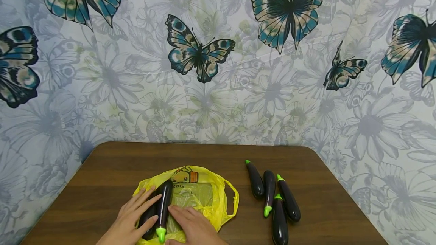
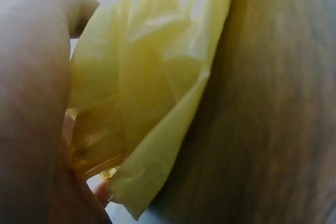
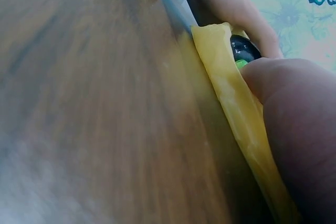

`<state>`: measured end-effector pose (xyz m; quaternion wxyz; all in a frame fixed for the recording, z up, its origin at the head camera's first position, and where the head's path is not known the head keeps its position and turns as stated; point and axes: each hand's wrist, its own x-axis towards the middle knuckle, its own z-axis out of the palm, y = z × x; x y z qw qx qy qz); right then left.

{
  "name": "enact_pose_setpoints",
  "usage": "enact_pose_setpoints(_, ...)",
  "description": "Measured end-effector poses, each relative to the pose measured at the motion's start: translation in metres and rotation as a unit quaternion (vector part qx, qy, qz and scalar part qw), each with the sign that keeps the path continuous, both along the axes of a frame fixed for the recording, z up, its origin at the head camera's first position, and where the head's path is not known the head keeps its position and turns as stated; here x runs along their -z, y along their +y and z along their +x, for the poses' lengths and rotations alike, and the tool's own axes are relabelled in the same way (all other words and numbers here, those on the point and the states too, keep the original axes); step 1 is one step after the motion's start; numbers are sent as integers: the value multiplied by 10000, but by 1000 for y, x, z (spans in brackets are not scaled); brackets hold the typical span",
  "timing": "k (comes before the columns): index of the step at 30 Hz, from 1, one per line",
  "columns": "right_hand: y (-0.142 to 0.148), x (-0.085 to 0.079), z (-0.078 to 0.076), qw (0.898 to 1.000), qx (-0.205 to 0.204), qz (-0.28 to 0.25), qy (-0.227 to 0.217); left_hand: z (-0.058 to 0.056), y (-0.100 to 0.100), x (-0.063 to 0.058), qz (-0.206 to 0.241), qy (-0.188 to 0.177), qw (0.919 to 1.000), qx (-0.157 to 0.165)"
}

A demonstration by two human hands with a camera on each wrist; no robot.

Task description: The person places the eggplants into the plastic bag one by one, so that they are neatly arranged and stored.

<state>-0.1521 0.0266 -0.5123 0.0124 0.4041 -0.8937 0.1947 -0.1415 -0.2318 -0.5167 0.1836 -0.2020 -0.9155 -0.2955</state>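
Note:
A yellow plastic bag (image 1: 223,199) lies spread on the table with two dark, glossy eggplants side by side at its left. The nearer-to-centre eggplant (image 1: 165,201) has its green stem end toward me; the other eggplant (image 1: 148,214) is partly covered by my left hand (image 1: 129,218). That hand lies over the pair with fingers extended and spread, fingertips at the central eggplant. My right hand (image 1: 195,224) rests on the bag just right of it, fingers fairly straight. In the right wrist view, the eggplant's dark end (image 3: 244,49) shows between bag edge and hands.
To the right of the bag, several more eggplants (image 1: 280,220) with green stems lie close together on the brown wooden table (image 1: 327,192). The bag's handle loop (image 1: 235,201) sticks out toward them. Behind the table hangs a butterfly-patterned cloth (image 1: 218,116).

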Motion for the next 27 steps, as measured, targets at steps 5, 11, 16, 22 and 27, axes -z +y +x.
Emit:
enact_pose_setpoints(5,0,1,0,10000,21,23,59,0,2,-1,94,24,9999,114)
enact_pose_setpoints(11,0,0,-1,10000,-16,28,-74,-3,7,-1,101,538,9977,406)
enact_pose_setpoints(16,-1,0,-2,9999,-13,70,-146,-3,10,0,96,600,9969,508)
enact_pose_setpoints(22,-1,-1,-2,9997,-13,73,-232,-2,9,3,201,399,9977,516)
enact_pose_setpoints(27,0,-1,-1,9996,-43,44,-262,-2,10,3,242,288,9985,397)
